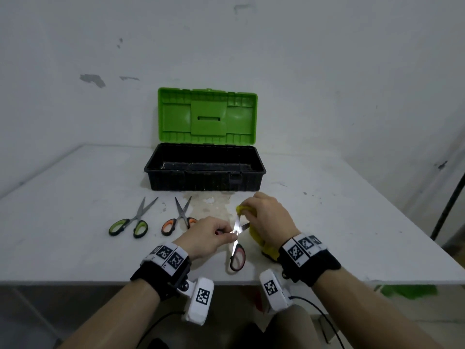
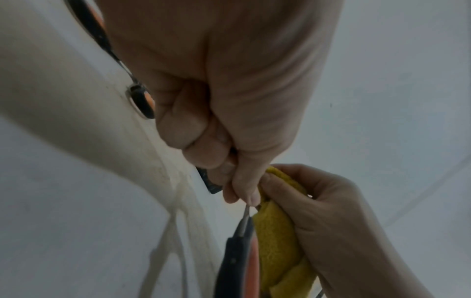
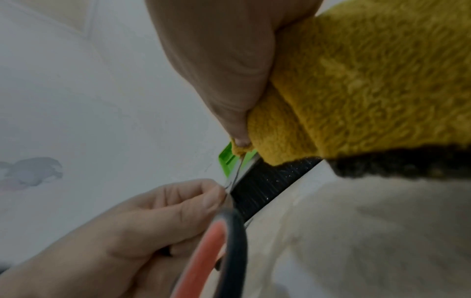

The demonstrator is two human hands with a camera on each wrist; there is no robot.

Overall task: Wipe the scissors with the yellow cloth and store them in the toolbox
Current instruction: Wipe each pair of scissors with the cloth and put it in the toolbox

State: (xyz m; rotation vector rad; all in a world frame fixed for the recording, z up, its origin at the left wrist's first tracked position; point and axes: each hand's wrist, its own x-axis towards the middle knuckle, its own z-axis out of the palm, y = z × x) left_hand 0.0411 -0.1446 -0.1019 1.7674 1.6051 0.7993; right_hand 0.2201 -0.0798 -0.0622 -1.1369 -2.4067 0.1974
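Wiping the first scissors, toolbox not yet filled

Near the front edge of the tabletop (image 1: 352, 222), the left hand (image 1: 208, 235) pinches the red scissors (image 1: 237, 248) at the pivot; the right hand (image 1: 269, 217) grips the yellow cloth (image 1: 256, 235) around one blade. Green scissors (image 1: 130, 222) and orange scissors (image 1: 178, 220) lie untouched; the open toolbox (image 1: 203, 177) seems empty.

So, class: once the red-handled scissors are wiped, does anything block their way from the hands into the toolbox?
Nothing visible does. The red-handled scissors are held just in front of the toolbox, whose lid stands open; only bare table lies between.
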